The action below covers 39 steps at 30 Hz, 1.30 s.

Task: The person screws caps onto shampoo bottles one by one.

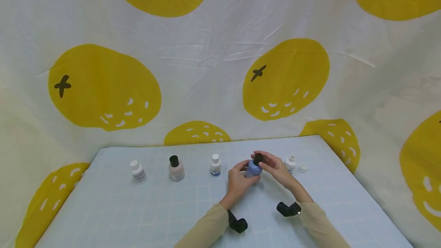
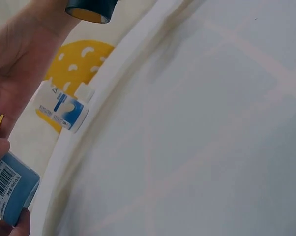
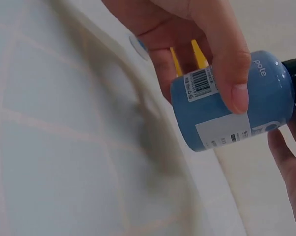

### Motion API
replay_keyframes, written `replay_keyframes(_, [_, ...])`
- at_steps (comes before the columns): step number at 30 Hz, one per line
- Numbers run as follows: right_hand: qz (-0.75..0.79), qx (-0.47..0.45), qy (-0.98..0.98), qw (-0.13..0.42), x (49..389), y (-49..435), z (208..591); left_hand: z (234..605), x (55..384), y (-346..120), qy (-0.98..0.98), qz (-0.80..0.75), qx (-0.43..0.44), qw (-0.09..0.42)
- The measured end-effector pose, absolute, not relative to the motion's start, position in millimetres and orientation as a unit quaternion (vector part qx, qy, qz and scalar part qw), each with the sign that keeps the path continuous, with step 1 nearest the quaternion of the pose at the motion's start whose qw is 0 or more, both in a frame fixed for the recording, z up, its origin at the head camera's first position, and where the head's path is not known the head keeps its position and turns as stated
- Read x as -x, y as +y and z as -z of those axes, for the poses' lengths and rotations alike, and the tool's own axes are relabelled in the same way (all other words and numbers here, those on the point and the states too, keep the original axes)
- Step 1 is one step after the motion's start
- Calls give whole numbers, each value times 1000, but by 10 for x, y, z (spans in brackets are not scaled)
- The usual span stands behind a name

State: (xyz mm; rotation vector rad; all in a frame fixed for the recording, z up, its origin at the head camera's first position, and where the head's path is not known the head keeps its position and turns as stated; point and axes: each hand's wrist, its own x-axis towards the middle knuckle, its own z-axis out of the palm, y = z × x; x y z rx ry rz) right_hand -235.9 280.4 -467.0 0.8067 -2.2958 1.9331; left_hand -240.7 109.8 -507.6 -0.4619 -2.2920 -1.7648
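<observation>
Between the two hands is a blue bottle (image 1: 253,168) with a black cap (image 1: 258,158). My left hand (image 1: 238,183) grips the bottle's body, and its thumb presses on the side in the right wrist view, beside a white barcode label (image 3: 202,84). The right hand (image 1: 278,168) has its fingers and thumb around the black cap. Just beyond that hand stands a small white bottle (image 1: 290,164) without its cap. A white cap (image 1: 303,168) lies on the table to its right.
Left of the hands stand a white bottle with a blue label (image 1: 215,165), a pale pink bottle with a black cap (image 1: 177,170) and another white bottle (image 1: 138,172). They stand on a light blue checked table (image 1: 155,217). Behind it hangs a fruit-patterned white cloth (image 1: 203,68).
</observation>
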Motion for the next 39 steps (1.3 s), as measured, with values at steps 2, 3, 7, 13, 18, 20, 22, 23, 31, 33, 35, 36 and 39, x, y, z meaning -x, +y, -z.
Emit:
replay_keyframes(2, [-621, -259, -739, 26, 2362, 2814, 4689, 5077, 2405, 1108, -777, 597, 161, 114])
replay_keyframes(3, [-621, -257, -740, 30, 2363, 2815, 4697, 5077, 2407, 1114, -776, 598, 161, 120])
replay_keyframes(7, [-618, -245, -745, 50, 2361, 2807, 4722, 5084, 2424, 1141, -772, 595, 161, 156])
replay_keyframes(13, [-612, -251, -746, 82, 2371, 2793, 4726, 5084, 2454, 1183, -773, 587, 152, 184])
replay_keyframes(18, [-607, -247, -752, 72, 2385, 2797, 4708, 5108, 2460, 1212, -773, 591, 140, 183])
replay_keyframes(20, [-606, -245, -754, 63, 2388, 2803, 4708, 5125, 2458, 1221, -775, 590, 138, 181])
replay_keyframes(22, [-604, -242, -757, 59, 2391, 2808, 4714, 5139, 2454, 1230, -776, 589, 138, 179])
replay_keyframes(23, [-605, -239, -757, 59, 2392, 2810, 4718, 5143, 2452, 1235, -775, 590, 139, 179])
replay_keyframes(31, [-605, -224, -759, 80, 2402, 2801, 4759, 5158, 2434, 1266, -776, 587, 140, 184])
replay_keyframes(33, [-604, -223, -761, 82, 2405, 2797, 4781, 5163, 2424, 1274, -783, 580, 134, 178])
replay_keyframes(35, [-604, -219, -762, 83, 2407, 2792, 4801, 5165, 2414, 1280, -788, 579, 127, 165])
replay_keyframes(36, [-604, -217, -763, 83, 2410, 2790, 4811, 5165, 2410, 1283, -790, 580, 123, 160])
replay_keyframes(39, [-600, -210, -767, 89, 2435, 2787, 4835, 5160, 2413, 1288, -789, 587, 111, 140])
